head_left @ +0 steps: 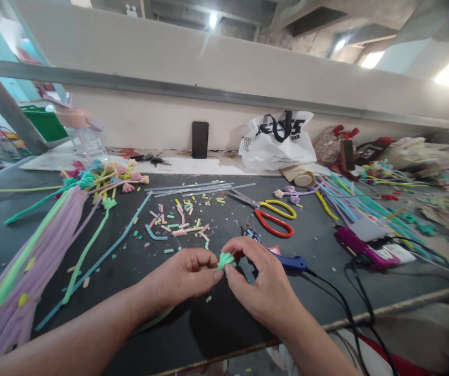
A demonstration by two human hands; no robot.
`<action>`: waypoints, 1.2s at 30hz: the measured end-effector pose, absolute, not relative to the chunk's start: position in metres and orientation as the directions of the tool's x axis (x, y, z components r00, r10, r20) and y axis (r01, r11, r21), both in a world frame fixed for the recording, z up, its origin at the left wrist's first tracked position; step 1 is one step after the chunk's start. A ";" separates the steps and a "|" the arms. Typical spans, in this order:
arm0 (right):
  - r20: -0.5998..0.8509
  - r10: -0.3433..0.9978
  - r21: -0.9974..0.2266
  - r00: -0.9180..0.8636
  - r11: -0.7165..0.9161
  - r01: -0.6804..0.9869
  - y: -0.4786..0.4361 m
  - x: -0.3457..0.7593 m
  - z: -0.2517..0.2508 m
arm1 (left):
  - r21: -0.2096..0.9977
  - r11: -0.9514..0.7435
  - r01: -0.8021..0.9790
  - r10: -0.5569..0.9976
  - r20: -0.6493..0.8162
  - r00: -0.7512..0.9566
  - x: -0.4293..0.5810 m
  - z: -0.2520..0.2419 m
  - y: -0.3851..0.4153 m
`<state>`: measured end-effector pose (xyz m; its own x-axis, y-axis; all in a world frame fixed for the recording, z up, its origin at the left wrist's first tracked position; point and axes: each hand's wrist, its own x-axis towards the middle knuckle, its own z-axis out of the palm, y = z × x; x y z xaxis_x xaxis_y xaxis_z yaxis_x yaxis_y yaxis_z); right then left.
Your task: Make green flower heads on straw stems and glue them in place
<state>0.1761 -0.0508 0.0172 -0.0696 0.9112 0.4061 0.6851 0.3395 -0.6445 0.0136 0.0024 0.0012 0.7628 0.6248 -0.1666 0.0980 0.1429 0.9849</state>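
While we pinch the small green chenille tuft [226, 259] between the fingertips of our left hand [185, 277] and right hand [261, 284], low over the near part of the table [209, 324], it looks bunched but stemless, so about half made by our reckoning. One blue-handled tool [293, 262] lies just behind. One pair of scissors [273, 215] sits beyond, and roughly a dozen finished flowers [107, 175] lie far left above a bundle of uncut stems [40, 261].

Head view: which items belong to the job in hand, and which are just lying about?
Job in hand, likely: left hand and right hand pinching the green tuft; cut pieces; scissors; pipe-cleaner bundle; blue corded tool.
Lying about: phone; white bag; keys; tape roll.
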 end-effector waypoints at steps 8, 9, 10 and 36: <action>0.389 0.919 -0.657 -0.061 0.324 0.681 -0.051 0.173 0.018 | 0.988 0.077 0.134 0.662 -0.151 0.734 0.015 0.001 0.001; 0.381 0.923 -0.670 -0.059 0.319 0.670 -0.052 0.173 0.020 | 0.989 0.086 0.118 0.664 -0.145 0.734 0.015 0.001 0.001; 0.367 0.929 -0.692 -0.054 0.311 0.652 -0.052 0.174 0.022 | 0.990 0.114 0.087 0.670 -0.141 0.729 0.015 0.001 0.001; 0.520 0.850 -0.662 -0.085 0.463 0.589 -0.046 0.184 0.018 | 0.625 0.754 -0.203 0.442 -0.254 0.860 0.003 0.003 0.005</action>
